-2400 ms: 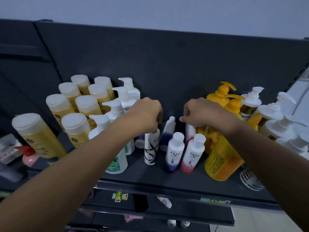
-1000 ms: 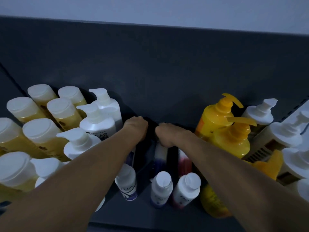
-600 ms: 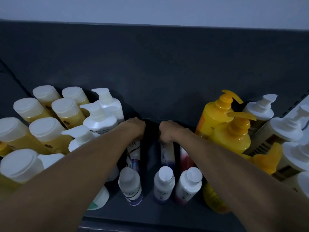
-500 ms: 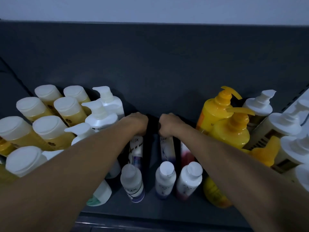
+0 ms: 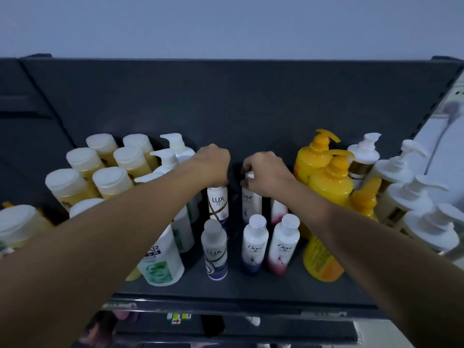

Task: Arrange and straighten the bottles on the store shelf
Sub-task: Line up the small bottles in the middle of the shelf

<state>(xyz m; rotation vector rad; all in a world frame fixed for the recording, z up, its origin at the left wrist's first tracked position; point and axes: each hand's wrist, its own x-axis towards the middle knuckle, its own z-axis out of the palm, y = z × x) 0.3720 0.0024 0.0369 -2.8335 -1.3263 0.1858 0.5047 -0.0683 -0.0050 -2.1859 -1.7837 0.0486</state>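
Small bottles stand in two rows at the middle of the dark shelf (image 5: 251, 287). My left hand (image 5: 212, 165) is closed over the top of the rear Lux bottle (image 5: 218, 203). My right hand (image 5: 266, 173) grips the white cap of the rear Dove bottle (image 5: 249, 204). A red-tinted bottle (image 5: 278, 209) stands beside it, its top hidden by my wrist. In front stand another Lux bottle (image 5: 215, 249), a blue Dove bottle (image 5: 254, 243) and a pink Dove bottle (image 5: 283, 244), all upright.
Yellow-filled bottles with white caps (image 5: 110, 182) and white pump bottles (image 5: 173, 156) crowd the left. Yellow pump bottles (image 5: 329, 184) and white pump bottles (image 5: 414, 197) fill the right. The dark back panel (image 5: 226, 101) rises behind. A lower shelf (image 5: 226, 325) shows below.
The view has pulled back and tilted down, so the shelf's front edge and lower shelf show again. Both hands stay on the rear bottles' tops, a little farther apart than before.
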